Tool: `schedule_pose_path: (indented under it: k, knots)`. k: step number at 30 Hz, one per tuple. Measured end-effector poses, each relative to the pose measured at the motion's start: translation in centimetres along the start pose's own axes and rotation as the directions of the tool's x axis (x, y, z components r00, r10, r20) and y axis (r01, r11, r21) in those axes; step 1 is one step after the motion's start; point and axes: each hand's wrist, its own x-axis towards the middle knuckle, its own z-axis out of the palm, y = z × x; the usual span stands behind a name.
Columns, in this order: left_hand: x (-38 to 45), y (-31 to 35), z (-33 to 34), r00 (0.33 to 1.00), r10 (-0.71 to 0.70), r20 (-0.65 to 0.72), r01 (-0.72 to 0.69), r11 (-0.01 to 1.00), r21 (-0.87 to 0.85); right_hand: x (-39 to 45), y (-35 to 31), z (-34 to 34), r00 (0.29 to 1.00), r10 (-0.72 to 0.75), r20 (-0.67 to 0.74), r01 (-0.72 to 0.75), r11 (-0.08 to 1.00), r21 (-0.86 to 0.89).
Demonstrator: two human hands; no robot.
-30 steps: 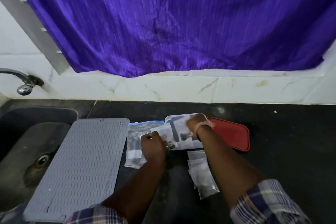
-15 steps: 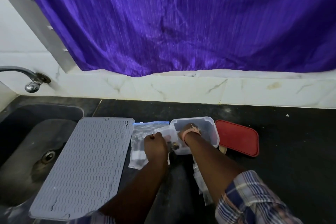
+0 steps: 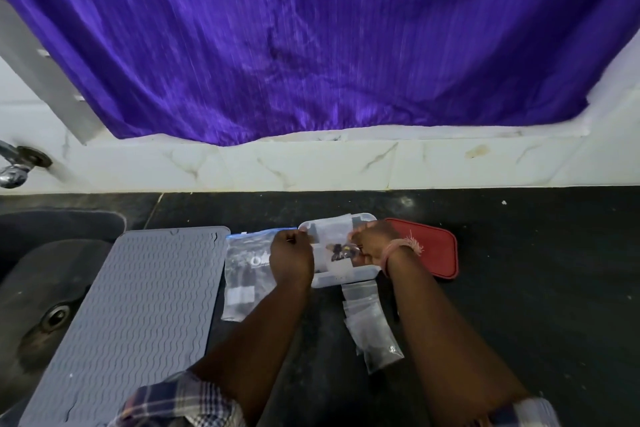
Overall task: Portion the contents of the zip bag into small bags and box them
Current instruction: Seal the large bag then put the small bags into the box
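Head view, centre frame: small filled bag (image 3: 341, 251) is pinched between left hand (image 3: 291, 262) and right hand (image 3: 375, 246) above clear box (image 3: 346, 279), presumably for sealing before boxing; zip bag (image 3: 242, 274) lies left.

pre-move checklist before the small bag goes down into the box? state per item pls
1. Small bag held by both hands, left hand and right hand: ok.
2. Bag has contents, dark pieces visible: ok.
3. Bag sealed shut: cannot tell, blurred.
4. Clear box open, under the bag: ok.
5. Red lid off, lying right of the box: ok.
6. Spare small bags on the counter near the box: ok.
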Motion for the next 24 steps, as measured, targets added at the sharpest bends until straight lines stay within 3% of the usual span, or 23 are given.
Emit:
schedule_pose_path:
  k: [3,7,10,14,19,24]
  knots:
    - [0.2,-1.0,-1.0,0.998,0.019,-0.061,-0.003,0.969,0.248,0.2,0.0,-0.1,0.998,-0.041,-0.051,0.033,0.987,-0.159]
    - [0.4,-2.0,-1.7,0.974,-0.206,0.096,0.173,0.946,0.275,1.1,0.0,2.2,0.999,0.022,-0.045,-0.035,0.948,-0.316]
    - [1.0,-2.0,-2.0,0.973,-0.209,0.095,0.169,0.932,0.321,0.8,-0.4,3.9,0.999,-0.045,-0.019,0.028,0.851,-0.524]
    - [1.9,-2.4,-1.9,0.973,-0.225,0.043,0.216,0.963,0.164,0.6,-0.5,4.7,0.977,-0.136,-0.162,0.039,0.869,-0.494]
    - [1.8,-3.1,-1.6,0.980,-0.200,-0.006,0.200,0.978,0.052,-1.2,0.5,2.6,0.884,-0.369,-0.289,0.236,0.883,-0.406]
    - [-0.4,-3.6,-1.2,0.987,-0.132,-0.090,0.132,0.991,-0.001,-5.3,5.9,0.5,0.819,-0.376,-0.434,0.311,0.926,-0.216]
